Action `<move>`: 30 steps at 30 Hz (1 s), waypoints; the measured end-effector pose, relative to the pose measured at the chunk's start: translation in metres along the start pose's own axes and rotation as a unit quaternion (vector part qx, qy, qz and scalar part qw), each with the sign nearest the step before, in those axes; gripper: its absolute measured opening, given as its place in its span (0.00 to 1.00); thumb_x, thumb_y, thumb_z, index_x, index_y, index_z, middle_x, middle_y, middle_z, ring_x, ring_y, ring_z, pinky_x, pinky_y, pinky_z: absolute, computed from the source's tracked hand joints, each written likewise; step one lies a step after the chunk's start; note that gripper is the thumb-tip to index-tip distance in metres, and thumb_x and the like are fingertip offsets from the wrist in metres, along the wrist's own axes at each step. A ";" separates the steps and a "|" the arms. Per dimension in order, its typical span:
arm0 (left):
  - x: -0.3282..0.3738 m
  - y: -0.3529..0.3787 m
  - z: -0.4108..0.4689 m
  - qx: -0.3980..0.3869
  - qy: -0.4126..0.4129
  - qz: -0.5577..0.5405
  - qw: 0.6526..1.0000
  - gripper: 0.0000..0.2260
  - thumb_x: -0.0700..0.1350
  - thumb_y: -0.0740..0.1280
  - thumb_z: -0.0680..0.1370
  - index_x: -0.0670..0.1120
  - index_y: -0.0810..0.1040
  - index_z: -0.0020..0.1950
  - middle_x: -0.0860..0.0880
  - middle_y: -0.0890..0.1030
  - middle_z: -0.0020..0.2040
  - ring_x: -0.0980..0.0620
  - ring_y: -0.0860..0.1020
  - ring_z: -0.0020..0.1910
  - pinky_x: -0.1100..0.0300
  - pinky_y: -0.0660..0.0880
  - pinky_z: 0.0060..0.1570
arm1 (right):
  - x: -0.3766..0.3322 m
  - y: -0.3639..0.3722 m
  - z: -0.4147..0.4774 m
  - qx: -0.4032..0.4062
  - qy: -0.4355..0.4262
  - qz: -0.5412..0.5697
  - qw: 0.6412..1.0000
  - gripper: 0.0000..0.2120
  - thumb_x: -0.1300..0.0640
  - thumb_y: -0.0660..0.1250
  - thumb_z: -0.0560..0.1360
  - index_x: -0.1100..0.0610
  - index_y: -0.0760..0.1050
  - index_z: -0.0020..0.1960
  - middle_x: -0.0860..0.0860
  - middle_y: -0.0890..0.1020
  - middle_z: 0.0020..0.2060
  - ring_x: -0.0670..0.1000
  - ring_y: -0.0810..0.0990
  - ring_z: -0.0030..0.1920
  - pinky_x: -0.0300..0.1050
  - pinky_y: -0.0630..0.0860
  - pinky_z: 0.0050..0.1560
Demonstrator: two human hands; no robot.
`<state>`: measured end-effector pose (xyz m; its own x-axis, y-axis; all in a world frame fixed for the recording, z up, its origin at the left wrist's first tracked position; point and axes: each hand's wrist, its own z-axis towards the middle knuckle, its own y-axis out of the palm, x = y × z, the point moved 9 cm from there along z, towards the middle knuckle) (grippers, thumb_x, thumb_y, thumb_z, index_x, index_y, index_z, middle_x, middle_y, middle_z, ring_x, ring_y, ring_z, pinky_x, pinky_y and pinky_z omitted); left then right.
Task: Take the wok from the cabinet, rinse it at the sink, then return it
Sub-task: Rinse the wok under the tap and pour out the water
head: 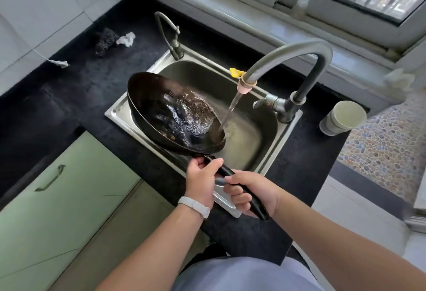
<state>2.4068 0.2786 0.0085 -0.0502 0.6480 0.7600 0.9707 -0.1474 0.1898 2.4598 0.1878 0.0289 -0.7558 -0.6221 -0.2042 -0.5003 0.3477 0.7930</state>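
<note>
A black wok (159, 104) is held tilted over the steel sink (251, 143), with water swirling inside it. Both hands grip its long black handle (255, 205): my left hand (202, 178) close to the pan, my right hand (251, 195) further back toward the handle's end. The grey curved tap (299, 53) is running, and its stream (230, 111) falls at the wok's right rim into the sink.
Black countertop (57, 97) surrounds the sink. A dark scrubber (105, 39) and crumpled tissue (126, 39) lie at the back left. A second thin tap (170, 35) stands behind the sink. Stacked pale cups (343, 118) sit right of the tap. Green cabinet door (60, 189) below left.
</note>
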 end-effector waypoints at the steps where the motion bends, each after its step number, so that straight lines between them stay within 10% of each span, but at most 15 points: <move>1: 0.000 0.000 0.000 0.002 -0.002 -0.005 1.000 0.09 0.34 0.71 0.73 0.43 0.74 0.48 0.48 0.78 0.38 0.50 0.77 0.37 0.54 0.74 0.42 | -0.001 0.000 0.001 -0.006 0.005 0.001 1.000 0.03 0.59 0.63 0.77 0.54 0.75 0.48 0.47 0.69 0.26 0.42 0.68 0.20 0.34 0.66 0.18; 30: 0.002 0.045 -0.018 -0.133 -0.080 -0.102 0.983 0.08 0.31 0.64 0.77 0.37 0.76 0.56 0.43 0.81 0.50 0.51 0.82 0.48 0.54 0.79 0.55 | -0.045 0.007 -0.041 0.169 -0.115 -0.360 0.910 0.13 0.70 0.61 0.77 0.67 0.69 0.61 0.55 0.72 0.27 0.52 0.68 0.22 0.42 0.71 0.23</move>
<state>2.4465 0.2595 0.0300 -0.1793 0.7905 0.5856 0.8471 -0.1786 0.5006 2.5081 0.1895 0.0672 -0.2286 -0.6241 -0.7472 -0.9732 0.1278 0.1910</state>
